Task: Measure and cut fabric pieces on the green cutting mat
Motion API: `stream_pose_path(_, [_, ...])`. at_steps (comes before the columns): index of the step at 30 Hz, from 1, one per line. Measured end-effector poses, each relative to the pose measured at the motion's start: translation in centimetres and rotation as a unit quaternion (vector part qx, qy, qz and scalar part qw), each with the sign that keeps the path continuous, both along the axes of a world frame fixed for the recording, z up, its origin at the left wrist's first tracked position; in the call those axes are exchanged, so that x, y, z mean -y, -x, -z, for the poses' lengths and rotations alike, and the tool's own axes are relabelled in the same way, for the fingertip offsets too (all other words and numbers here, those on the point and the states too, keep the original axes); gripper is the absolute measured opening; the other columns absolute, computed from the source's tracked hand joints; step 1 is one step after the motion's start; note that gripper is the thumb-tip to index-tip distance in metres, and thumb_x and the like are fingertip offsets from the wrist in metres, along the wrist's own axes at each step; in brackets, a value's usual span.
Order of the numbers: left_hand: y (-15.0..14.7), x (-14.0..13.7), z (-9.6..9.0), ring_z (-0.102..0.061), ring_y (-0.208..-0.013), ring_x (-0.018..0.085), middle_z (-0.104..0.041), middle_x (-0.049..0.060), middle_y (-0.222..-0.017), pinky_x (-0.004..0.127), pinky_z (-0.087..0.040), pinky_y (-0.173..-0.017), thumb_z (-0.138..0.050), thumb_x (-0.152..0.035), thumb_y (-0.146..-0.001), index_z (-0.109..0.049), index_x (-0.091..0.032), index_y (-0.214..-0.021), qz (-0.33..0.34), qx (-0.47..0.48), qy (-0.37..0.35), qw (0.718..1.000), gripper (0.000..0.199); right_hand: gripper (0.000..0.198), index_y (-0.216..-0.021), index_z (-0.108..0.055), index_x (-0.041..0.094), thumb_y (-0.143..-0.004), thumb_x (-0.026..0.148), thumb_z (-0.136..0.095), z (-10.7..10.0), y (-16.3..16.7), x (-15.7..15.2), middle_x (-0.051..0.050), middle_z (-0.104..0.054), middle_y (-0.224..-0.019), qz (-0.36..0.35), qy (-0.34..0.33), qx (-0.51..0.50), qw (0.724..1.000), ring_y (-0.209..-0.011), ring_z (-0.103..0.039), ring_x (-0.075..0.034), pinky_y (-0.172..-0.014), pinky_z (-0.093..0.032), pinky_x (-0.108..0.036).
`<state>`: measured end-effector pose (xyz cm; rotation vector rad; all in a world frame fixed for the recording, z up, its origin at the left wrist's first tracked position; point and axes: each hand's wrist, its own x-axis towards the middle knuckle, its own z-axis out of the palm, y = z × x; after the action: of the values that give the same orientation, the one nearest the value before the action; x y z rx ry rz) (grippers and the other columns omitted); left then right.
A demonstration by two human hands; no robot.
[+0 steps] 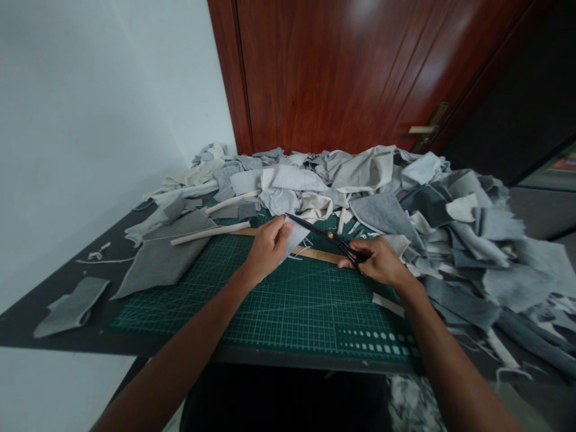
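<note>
My left hand (269, 247) pinches a light grey piece of fabric (296, 233) above the cutting mat. In my right hand (377, 259) is a pair of black scissors (330, 235), fingers through the handles. The blades point left and reach across the fabric's upper edge, close to my left fingertips; whether they are parted is hard to tell. Under both hands lies a green gridded cutting mat (288, 312). A wooden ruler (321, 255) rests on it behind and below the scissors, partly hidden by my hands. Thin fabric trimmings (294, 257) lie beside the ruler.
Grey and white fabric scraps (360, 168) are heaped along the table's back and right side. A large grey fabric piece (164, 264) covers the mat's left part, near a folded scrap (74, 306). A wooden door (324, 72) and white wall (112, 90) stand behind.
</note>
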<state>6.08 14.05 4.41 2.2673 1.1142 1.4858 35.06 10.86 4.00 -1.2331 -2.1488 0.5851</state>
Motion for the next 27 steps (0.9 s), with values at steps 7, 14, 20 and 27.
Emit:
stream_pose_path(7, [0.6, -0.9, 1.7, -0.065, -0.105, 0.025, -0.070, 0.011, -0.110, 0.036, -0.050, -0.092, -0.037, -0.044, -0.107, -0.061, -0.016, -0.123, -0.081, 0.070, 0.082, 0.991, 0.040, 0.045, -0.078, -0.050, 0.021, -0.084, 0.060, -0.072, -0.1, -0.6, -0.1, 0.004, -0.044, -0.068, -0.005, 0.022, 0.016, 1.000, -0.061, -0.039, -0.013, -0.057, -0.029, -0.026])
stream_pose_path(14, [0.3, -0.4, 0.4, -0.060, -0.078, 0.020, -0.058, 0.002, -0.081, 0.031, -0.046, -0.075, -0.037, -0.039, -0.108, -0.050, -0.022, -0.105, 0.003, 0.017, 0.081, 0.997, 0.021, 0.041, -0.082, -0.050, 0.021, -0.084, 0.056, -0.072, 0.1, -0.1, -0.2, 0.004, -0.045, -0.071, -0.028, 0.049, 0.042, 0.998, -0.063, -0.040, -0.014, -0.059, -0.030, -0.027])
stream_pose_path(20, [0.0, -0.3, 0.1, -0.057, -0.072, 0.018, -0.052, -0.001, -0.078, 0.030, -0.040, -0.068, -0.037, -0.038, -0.109, -0.045, -0.024, -0.096, 0.029, -0.018, 0.057, 0.998, 0.021, 0.042, -0.082, -0.049, 0.022, -0.084, 0.057, -0.072, 0.1, 0.0, -0.1, 0.005, -0.044, -0.068, -0.018, 0.046, 0.049, 0.998, -0.061, -0.040, -0.014, -0.057, -0.029, -0.027])
stream_pose_path(27, [0.1, -0.3, 0.2, -0.056, -0.070, 0.017, -0.051, -0.002, -0.077, 0.029, -0.041, -0.067, -0.037, -0.039, -0.109, -0.047, -0.023, -0.098, 0.043, -0.013, 0.038, 0.998, 0.022, 0.043, -0.084, -0.050, 0.022, -0.084, 0.059, -0.071, -0.2, -0.3, -0.2, 0.004, -0.048, -0.070, -0.006, 0.025, 0.058, 0.998, -0.062, -0.042, -0.014, -0.057, -0.029, -0.027])
